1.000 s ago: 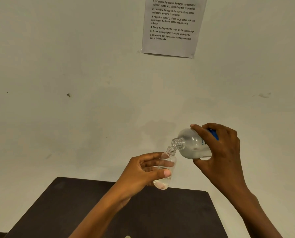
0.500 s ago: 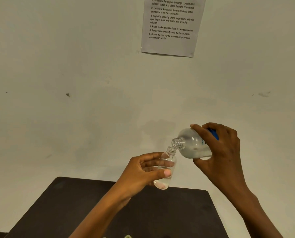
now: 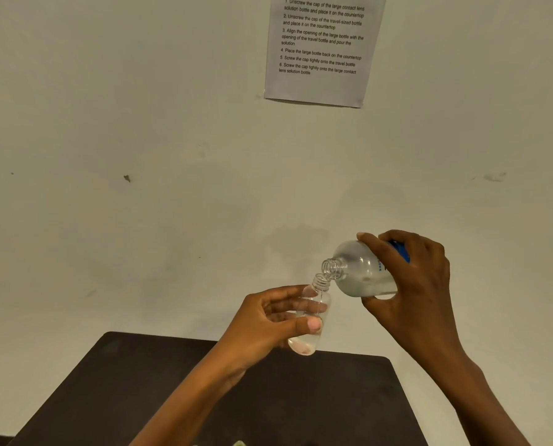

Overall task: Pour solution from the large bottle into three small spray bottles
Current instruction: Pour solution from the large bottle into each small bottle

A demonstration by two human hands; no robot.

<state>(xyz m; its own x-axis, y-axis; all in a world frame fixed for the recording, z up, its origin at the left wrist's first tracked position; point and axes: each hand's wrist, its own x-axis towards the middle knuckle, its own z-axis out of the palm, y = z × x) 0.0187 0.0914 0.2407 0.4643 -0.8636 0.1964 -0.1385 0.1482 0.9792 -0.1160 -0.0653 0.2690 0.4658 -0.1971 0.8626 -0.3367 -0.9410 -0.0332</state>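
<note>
1. Small clear plastic spray bottle [image 3: 313,294], uncapped, is held above the dark tabletop [image 3: 140,381], neck tilted up-right; left hand [image 3: 268,320] fingers wrap its body.
2. Just beyond and right, large clear plastic bottle [image 3: 358,272] lies nearly level, mouth meeting the small neck; right hand [image 3: 413,284] fingers grip its body.

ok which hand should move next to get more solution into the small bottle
Right, probably. The right hand grips the tilted large bottle, its open neck at the mouth of the small bottle, which the left hand only holds. Tipping further should pour more.
</note>
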